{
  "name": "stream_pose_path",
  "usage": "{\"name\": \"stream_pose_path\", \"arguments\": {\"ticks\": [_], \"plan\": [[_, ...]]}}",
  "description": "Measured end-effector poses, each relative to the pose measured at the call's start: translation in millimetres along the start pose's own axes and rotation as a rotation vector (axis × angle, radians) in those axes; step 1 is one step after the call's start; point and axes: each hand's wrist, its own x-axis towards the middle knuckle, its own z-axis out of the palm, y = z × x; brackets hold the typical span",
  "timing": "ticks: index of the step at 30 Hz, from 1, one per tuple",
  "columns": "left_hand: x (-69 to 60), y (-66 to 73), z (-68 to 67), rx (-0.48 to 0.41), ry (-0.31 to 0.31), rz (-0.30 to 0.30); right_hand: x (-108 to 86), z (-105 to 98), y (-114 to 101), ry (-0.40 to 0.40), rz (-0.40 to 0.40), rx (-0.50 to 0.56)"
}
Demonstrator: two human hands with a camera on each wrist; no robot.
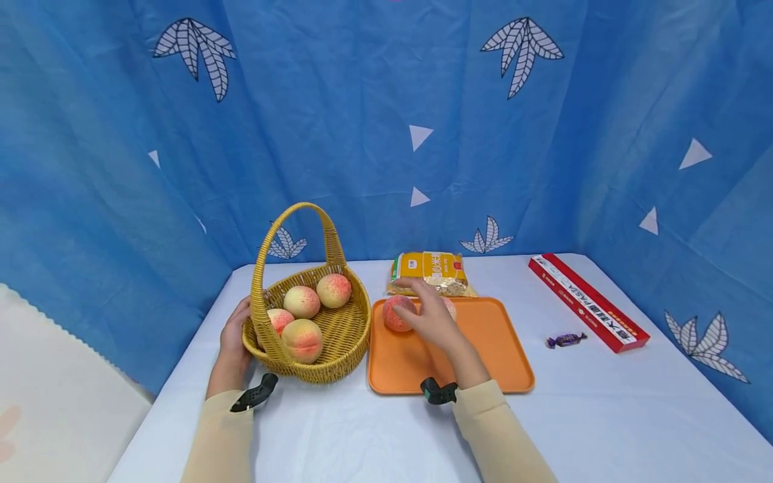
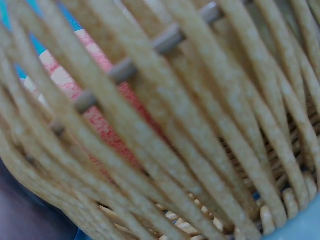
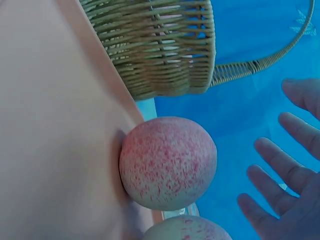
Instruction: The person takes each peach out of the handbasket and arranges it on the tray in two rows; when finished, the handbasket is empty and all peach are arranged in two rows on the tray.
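A yellow wicker basket (image 1: 347,335) with a tall handle holds several peaches (image 1: 302,341). My left hand (image 1: 234,332) rests against its left side, fingers at the rim; the left wrist view shows mostly the weave (image 2: 165,100). Two peaches lie on the orange tray: a red one (image 1: 398,313) and another (image 1: 449,307) partly behind my right hand (image 1: 433,318). That hand is over the tray with spread fingers, holding nothing. From the right wrist, its fingers (image 3: 285,160) show apart from the nearer peach (image 3: 169,163).
Behind the tray (image 1: 447,384) lies a yellow food packet (image 1: 430,270). To the right are a purple-wrapped candy (image 1: 565,340) and a long red and white pasta box (image 1: 587,302). Blue curtains (image 1: 386,134) hang behind and beside the white table (image 1: 338,429).
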Motion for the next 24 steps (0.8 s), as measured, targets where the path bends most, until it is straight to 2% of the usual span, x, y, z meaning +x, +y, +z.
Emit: {"name": "stream_pose_path", "arguments": {"ticks": [9, 18, 24], "plan": [[-0.2, -1.4, -1.3, -0.005, -0.022, 0.018, 0.3, 9.1, -6.4, -0.006, -0.043, -0.029], [1.1, -2.1, -2.0, 0.005, -0.013, 0.019, -1.3, 17.7, -14.2, -0.043, -0.104, -0.022], [1.1, -1.5, -1.4, 0.005, -0.005, 0.012, -3.5, 23.3, -17.3, -0.069, -0.1, -0.041]]}}
